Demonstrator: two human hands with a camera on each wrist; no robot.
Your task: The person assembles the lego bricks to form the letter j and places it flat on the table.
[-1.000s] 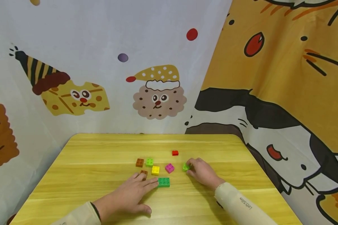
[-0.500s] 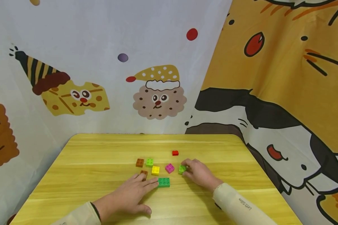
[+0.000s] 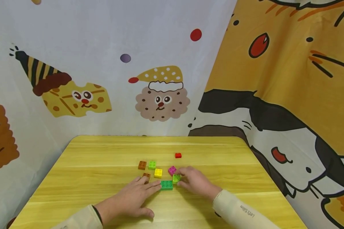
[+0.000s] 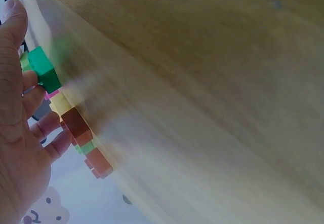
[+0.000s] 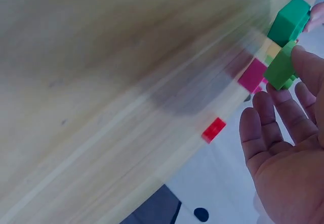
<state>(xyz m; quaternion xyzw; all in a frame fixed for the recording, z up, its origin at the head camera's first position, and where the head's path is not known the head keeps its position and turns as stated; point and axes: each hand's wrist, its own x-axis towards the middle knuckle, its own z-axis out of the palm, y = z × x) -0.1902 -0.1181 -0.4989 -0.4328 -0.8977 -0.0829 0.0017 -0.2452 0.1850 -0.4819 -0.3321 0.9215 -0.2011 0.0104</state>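
Note:
My right hand (image 3: 197, 182) pinches a lime green toy brick (image 3: 176, 179) between thumb and index finger. The brick sits at the right end of a dark green brick (image 3: 167, 185), just in front of a magenta brick (image 3: 172, 170). In the right wrist view the lime brick (image 5: 280, 68) shows beside the magenta one, with the other fingers apart from it. My left hand (image 3: 132, 197) lies with fingers extended, its index fingertip at the left end of the dark green brick. Other fingertips of that hand touch a brown brick (image 3: 146, 176), partly covering it.
A yellow brick (image 3: 158, 173), a second lime brick (image 3: 152, 165) and another brown brick (image 3: 142, 165) lie just beyond the left hand. Farther back is a small red brick (image 3: 178, 155). The wooden table (image 3: 103, 152) ends at a cartoon-printed cloth (image 3: 117, 124).
My right hand has slid the lime brick left and nearer, from right of the magenta brick to the dark green brick's right end. The left hand has stayed put.

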